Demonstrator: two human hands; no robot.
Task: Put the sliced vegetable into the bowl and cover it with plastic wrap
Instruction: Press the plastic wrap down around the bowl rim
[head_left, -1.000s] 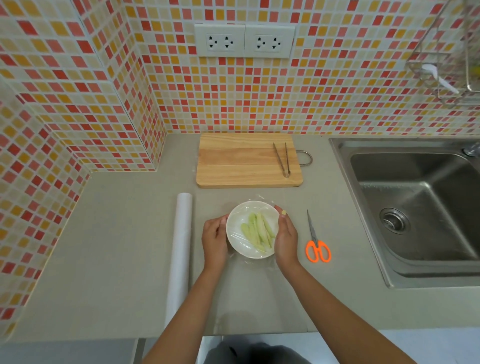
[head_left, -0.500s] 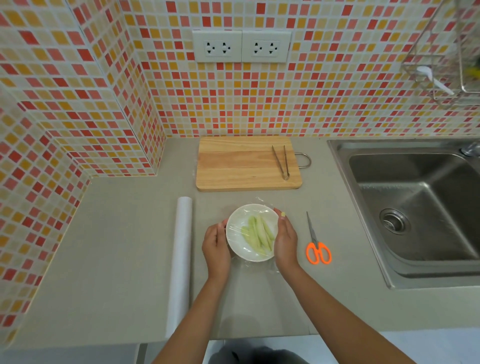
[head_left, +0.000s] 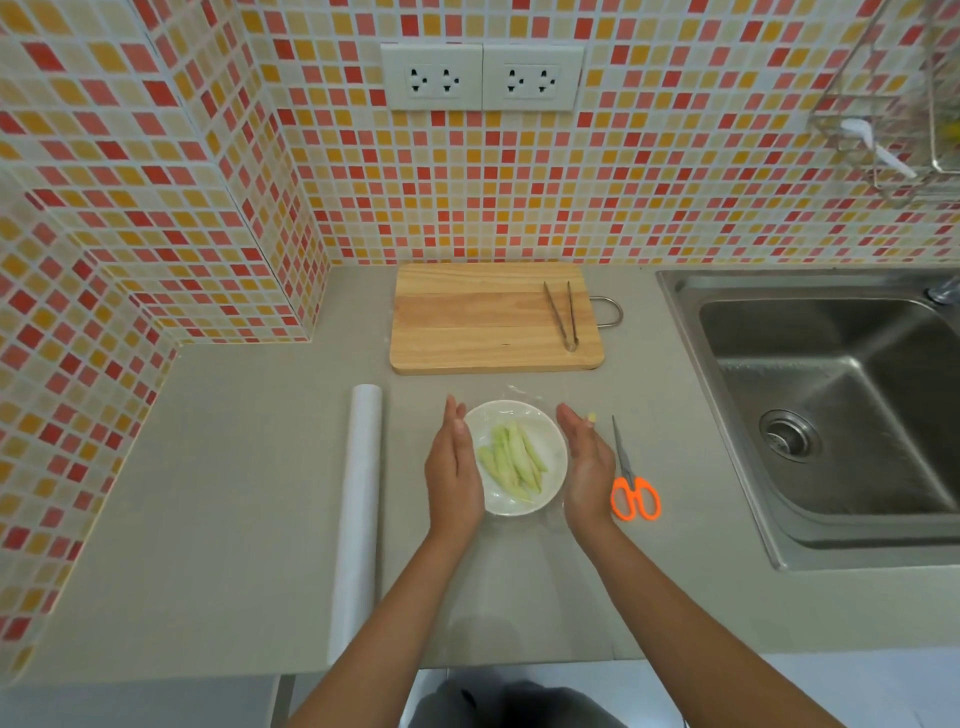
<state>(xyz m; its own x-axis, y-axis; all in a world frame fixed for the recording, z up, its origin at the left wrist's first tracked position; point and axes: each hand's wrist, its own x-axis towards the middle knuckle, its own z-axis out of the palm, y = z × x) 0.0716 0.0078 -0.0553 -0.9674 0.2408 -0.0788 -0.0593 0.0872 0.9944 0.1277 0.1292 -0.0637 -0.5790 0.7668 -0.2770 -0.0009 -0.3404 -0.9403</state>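
1. The white bowl (head_left: 515, 457) sits just in front of the wooden cutting board (head_left: 493, 317), holding pale green vegetable slices (head_left: 511, 460) under clear plastic wrap (head_left: 524, 395).
2. The left hand (head_left: 454, 478) and right hand (head_left: 587, 467) flank the bowl with fingers straight and palms facing it, grasping nothing.

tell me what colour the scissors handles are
Bright orange, on the scissors right of the bowl; seen clearly in the head view.

Pale-green vegetable slices (head_left: 511, 460) — wrap-covered white bowl (head_left: 551, 441)
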